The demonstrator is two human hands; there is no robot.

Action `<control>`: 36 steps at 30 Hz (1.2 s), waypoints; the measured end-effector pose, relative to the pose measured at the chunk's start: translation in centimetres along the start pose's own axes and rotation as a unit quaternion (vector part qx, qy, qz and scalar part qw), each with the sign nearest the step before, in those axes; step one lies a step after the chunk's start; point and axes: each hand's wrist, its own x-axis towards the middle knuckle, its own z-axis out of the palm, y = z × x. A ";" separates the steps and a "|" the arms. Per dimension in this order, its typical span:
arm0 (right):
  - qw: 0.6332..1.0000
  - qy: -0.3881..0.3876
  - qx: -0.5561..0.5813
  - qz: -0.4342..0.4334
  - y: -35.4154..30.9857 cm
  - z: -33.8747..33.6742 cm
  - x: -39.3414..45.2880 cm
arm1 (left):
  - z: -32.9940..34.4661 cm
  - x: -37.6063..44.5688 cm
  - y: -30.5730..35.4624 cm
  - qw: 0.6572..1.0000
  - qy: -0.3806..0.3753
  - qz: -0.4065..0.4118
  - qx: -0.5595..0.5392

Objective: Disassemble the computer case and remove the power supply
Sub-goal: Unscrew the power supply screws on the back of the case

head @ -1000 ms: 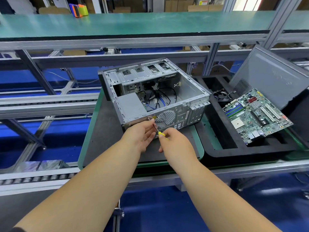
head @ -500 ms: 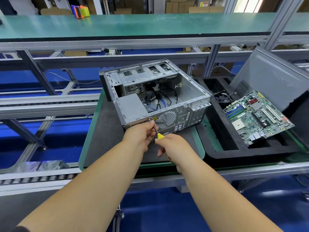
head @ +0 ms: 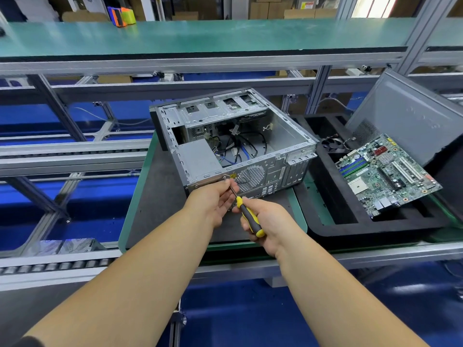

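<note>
CHANGE: my right hand point(head: 269, 225) has slid back, baring the yellow-black screwdriver point(head: 246, 213) handle it grips | left hand point(head: 217, 199) pinches the shaft at a rear screw | computer case point(head: 233, 144) open on tabletop point(head: 155, 196), power supply point(head: 200, 160) inside | unscrewing likely underway

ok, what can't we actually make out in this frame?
Head view only:
- Screw under the screwdriver tip: too small, and the left hand covers part of it.
- Power supply rear face and remaining screws: hidden behind the left hand.
- Warning sticker text: too small.
- Side panel: cut off at the right edge.
</note>
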 end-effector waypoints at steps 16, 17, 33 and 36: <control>0.825 0.210 -0.465 -0.243 1.2 0.2 -0.3 | 0.1 0.2 0.1 0.999 0.031 -0.008 0.024; 0.826 0.205 -0.466 -0.241 1.2 0.1 -0.3 | 0.1 0.2 0.1 0.999 0.030 -0.004 0.022; 0.991 -0.084 0.081 0.062 -0.2 -0.6 0.0 | 0.1 0.4 -0.1 0.998 0.009 0.029 0.058; 0.996 -0.062 0.058 0.036 -0.1 -0.4 0.1 | 0.1 0.4 -0.1 0.999 0.009 0.024 0.036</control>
